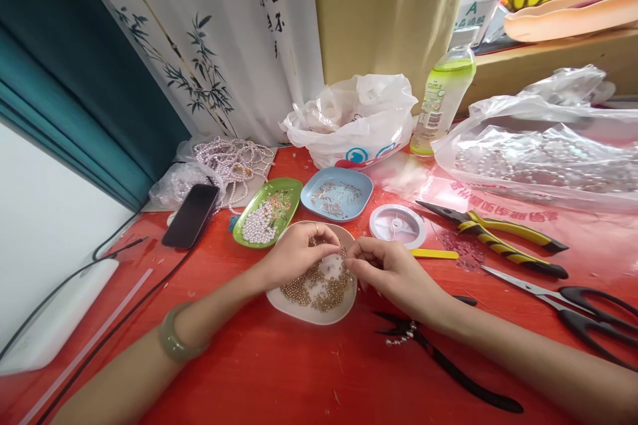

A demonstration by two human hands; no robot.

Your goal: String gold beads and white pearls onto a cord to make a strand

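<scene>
Over a white dish point(312, 319) of gold beads point(326, 295), my left hand point(296, 254) is closed, thumb and fingertips pinched together. My right hand point(393, 272) makes a similar pinch at the dish's right edge, its fingertips close to those of my left. Whatever lies between the fingers is too small to make out. Just behind stand a green dish point(292, 190) with white pearl beads point(259, 224) and gold pieces, and a blue dish point(366, 187) holding small metal pins point(335, 198). A pair of black-handled pliers point(448, 366) lies partly under my right forearm, a short beaded strand point(400, 340) by its jaws.
To the right are a white spool point(397, 226), a yellow stick point(436, 254), yellow-black pliers point(498, 232) and scissors point(573, 305). Plastic bags point(349, 133) and a bottle point(443, 99) line the back. A phone point(191, 216), pearl strands point(232, 159) and cables point(124, 322) lie left.
</scene>
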